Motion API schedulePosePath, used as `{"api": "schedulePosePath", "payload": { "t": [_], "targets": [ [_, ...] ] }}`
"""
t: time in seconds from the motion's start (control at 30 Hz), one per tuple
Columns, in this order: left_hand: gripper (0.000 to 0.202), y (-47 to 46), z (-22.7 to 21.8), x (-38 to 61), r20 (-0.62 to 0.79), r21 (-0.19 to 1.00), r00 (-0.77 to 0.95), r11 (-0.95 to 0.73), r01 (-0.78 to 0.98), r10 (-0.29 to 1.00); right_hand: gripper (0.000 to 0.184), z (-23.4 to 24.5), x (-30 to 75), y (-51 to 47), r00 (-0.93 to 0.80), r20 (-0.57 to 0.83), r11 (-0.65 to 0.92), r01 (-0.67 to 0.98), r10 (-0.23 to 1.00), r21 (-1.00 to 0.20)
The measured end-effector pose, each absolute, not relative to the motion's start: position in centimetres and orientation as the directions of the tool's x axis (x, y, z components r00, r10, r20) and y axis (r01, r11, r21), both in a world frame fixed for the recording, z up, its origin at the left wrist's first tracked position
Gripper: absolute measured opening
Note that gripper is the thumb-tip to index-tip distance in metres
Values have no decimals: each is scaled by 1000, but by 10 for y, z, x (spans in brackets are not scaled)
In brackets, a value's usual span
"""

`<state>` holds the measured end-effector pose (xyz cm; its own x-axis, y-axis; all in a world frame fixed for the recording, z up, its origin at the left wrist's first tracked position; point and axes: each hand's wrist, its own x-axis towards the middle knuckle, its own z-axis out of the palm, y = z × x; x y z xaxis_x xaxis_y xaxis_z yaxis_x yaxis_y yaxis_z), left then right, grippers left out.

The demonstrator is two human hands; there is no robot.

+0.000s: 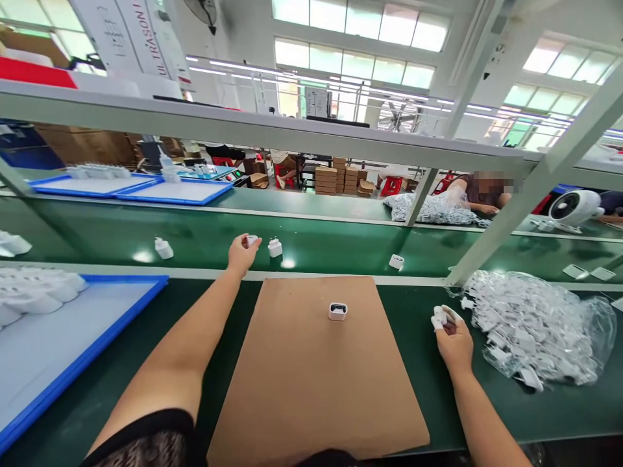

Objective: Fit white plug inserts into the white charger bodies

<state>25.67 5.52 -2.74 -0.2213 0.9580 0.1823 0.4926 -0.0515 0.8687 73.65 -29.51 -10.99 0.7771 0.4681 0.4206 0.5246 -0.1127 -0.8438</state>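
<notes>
My left hand [243, 255] reaches over the green strip behind the bench, its fingers closed on a small white plastic part, mostly hidden. Just right of it stands a white plug adapter [275, 248] with prongs on top. My right hand [455, 340] is at the right, closed around white plastic pieces [440, 317] whose exact shape I cannot make out. Beside it lies a clear plastic bag [540, 331] full of small white plastic parts. Between my hands, an open-topped white plastic housing [337, 311] with a dark inside stands on a brown cardboard sheet [316, 383].
Another white adapter [163, 248] and a white housing [396, 261] sit on the green strip [335, 246]. A blue-edged tray [121, 311] with white parts is at left. A slanted metal post [516, 188] rises at right. Beyond, a person [479, 194] sits near another bag.
</notes>
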Motion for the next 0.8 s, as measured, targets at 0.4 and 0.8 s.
{"api": "schedulePosePath", "payload": {
  "t": [0.4, 0.8],
  "targets": [
    [38, -218, -26, 357, 272, 901, 821, -433, -34, 501, 41, -62, 658, -298, 452, -134, 50, -373, 882, -926],
    [53, -213, -98, 391, 277, 912, 711, -409, 17, 647, 50, -53, 595, -312, 410, -14, 19, -76, 912, -997]
  ]
}}
